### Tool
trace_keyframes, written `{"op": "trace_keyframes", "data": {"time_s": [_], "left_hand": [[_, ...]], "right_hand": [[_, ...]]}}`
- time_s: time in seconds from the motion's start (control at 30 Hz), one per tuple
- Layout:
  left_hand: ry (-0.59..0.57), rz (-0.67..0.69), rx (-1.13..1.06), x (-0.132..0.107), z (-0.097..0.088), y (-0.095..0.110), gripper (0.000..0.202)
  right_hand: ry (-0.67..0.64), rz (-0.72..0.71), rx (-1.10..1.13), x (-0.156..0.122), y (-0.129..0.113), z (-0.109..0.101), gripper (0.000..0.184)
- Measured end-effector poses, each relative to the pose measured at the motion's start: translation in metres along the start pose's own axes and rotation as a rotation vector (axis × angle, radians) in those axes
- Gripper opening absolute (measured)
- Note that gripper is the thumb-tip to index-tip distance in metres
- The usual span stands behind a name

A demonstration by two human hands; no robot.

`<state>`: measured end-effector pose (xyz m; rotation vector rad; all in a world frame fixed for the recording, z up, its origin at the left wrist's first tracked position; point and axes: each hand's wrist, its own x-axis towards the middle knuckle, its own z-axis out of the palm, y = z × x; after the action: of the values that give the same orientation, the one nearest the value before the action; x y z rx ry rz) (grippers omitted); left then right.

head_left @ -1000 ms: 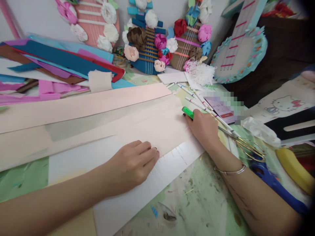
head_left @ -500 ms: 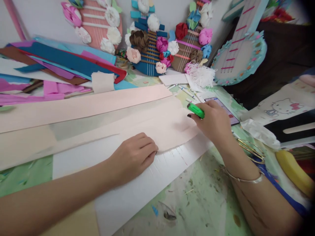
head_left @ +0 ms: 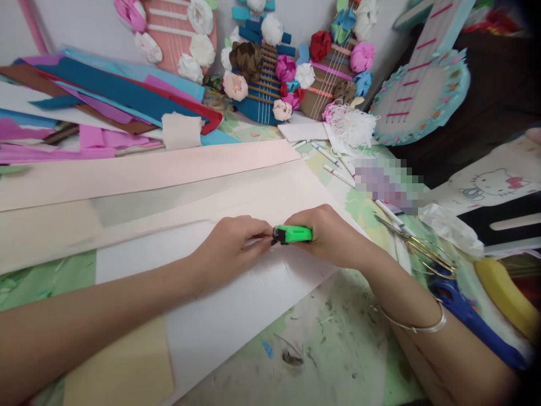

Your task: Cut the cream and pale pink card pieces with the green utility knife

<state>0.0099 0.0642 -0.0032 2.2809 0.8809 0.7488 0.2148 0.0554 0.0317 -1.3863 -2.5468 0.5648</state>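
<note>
My right hand is closed around a green cutter with a black end, which points left; no blade can be made out. Against that black end, my left hand has thumb and forefinger pinched together; what lies between them, if anything, is hidden. Both hands are over the lower edge of a pale peach sheet of paper, which looks like crepe paper. Under it lies a white board with faint line marks. A stiffer peach strip stretches along the far side of the sheet.
Several paper-flower-decorated guitar shapes stand at the back. Coloured paper is piled at the left. At the right are markers, gold-handled scissors, a blue-handled tool and a yellow curved object. A cream sheet lies in front.
My right hand has moved left and nearer with the green cutter, meeting my left hand. My left hand has gone from resting fingers-curled on the paper edge to pinching at the cutter's black end.
</note>
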Motion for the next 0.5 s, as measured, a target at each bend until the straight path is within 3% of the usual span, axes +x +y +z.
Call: {"op": "trace_keyframes", "data": {"time_s": [0.23,0.5], "left_hand": [[-0.123,-0.149,-0.085,0.0052,-0.0025,0.001,0.016],[-0.197,-0.176,-0.141,0.0088,-0.0038,-0.0027,0.017]], "right_hand": [[-0.02,0.005,0.02,0.0016,-0.0016,-0.0015,0.015],[-0.012,-0.027,0.015,0.0008,-0.0002,0.0009,0.017]]}}
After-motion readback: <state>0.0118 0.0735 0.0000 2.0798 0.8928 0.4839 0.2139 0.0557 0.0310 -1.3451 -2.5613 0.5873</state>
